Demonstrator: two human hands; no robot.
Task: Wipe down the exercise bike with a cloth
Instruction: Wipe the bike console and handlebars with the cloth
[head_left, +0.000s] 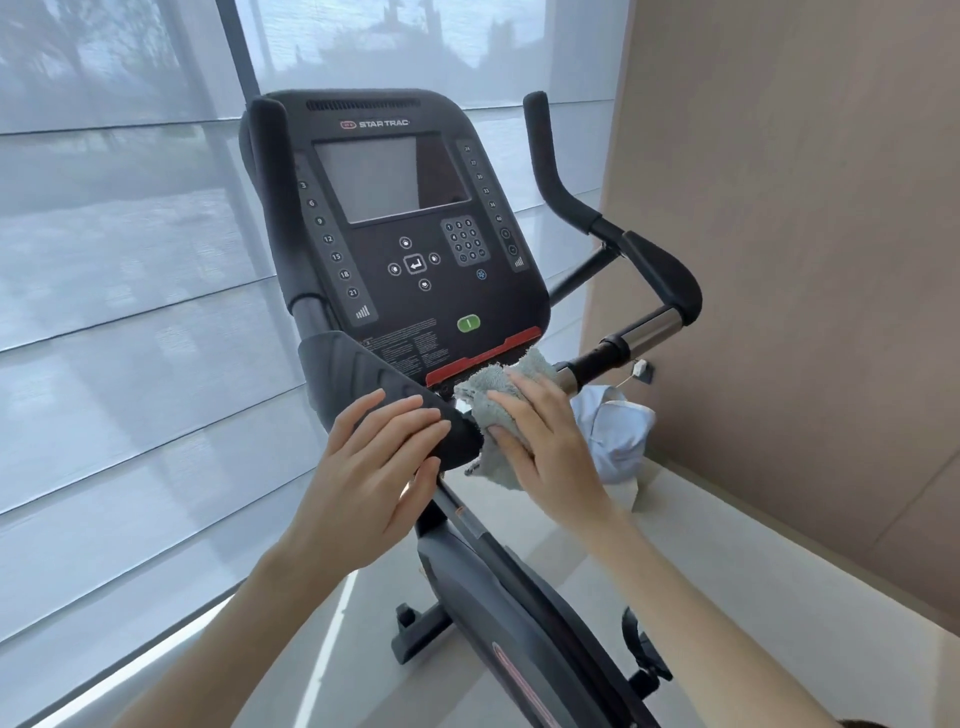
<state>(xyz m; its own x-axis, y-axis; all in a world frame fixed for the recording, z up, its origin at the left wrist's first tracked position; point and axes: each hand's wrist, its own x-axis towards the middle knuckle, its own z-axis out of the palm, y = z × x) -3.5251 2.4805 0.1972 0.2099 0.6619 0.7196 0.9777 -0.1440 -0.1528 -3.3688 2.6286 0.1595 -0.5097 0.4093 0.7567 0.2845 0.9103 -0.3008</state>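
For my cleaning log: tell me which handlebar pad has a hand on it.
The left pad: the left hand rests on it. The right pad by the wall has no hand on it.

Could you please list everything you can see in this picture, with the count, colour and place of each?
exercise bike: one, black, centre, in front of the window
console: one, black with a grey screen, top of the bike
handlebars: one set, black and silver, either side of the console
cloth: one, grey-green, just below the console's red strip
bundle: one, pale blue-white, perhaps a bag, on the floor at right
blinds: white, across the window
wall: one, beige, right
left hand: one, rests on the left handlebar pad
right hand: one, presses the cloth
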